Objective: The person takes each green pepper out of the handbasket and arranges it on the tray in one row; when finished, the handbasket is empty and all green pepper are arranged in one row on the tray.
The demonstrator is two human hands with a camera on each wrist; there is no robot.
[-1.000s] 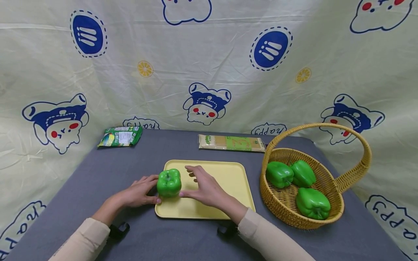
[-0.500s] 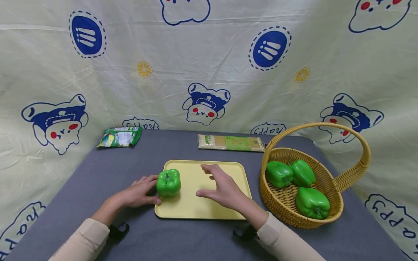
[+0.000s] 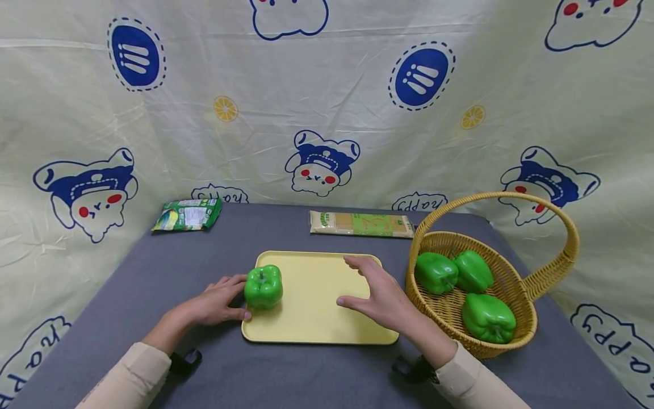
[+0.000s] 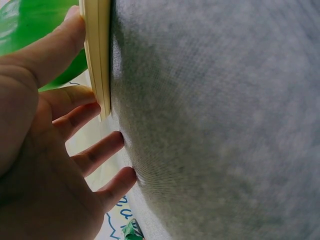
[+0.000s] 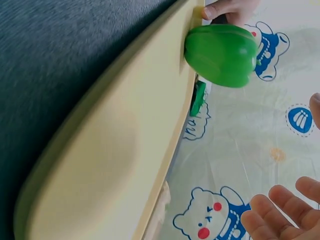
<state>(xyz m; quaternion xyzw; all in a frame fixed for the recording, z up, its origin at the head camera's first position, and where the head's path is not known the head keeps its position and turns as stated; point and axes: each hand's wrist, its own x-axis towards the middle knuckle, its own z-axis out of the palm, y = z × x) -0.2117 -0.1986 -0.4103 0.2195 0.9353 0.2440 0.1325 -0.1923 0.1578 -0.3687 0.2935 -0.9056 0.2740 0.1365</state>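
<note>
A green bell pepper point(image 3: 263, 287) stands stem up on the left end of a pale yellow tray point(image 3: 311, 318). My left hand point(image 3: 219, 301) is at the tray's left edge beside this pepper. In the left wrist view its thumb lies at the tray rim point(image 4: 97, 60), and its spread fingers reach down to the rim and the cloth. Over the right part of the tray hovers my right hand point(image 3: 380, 295), thumb and fingers apart with nothing between them. The right wrist view shows its fingertips point(image 5: 270, 215) away from the pepper.
To the right stands a wicker basket point(image 3: 444, 332) with a tall handle, holding three green bell peppers point(image 3: 489, 319). A packet of noodles point(image 3: 361, 224) lies behind the tray. A green snack bag point(image 3: 188, 215) sits at the back left, before a printed cloth backdrop point(image 3: 327, 79).
My right hand has moved away from the pepper, rightward across the tray toward the basket. The left hand and the pepper have stayed in place.
</note>
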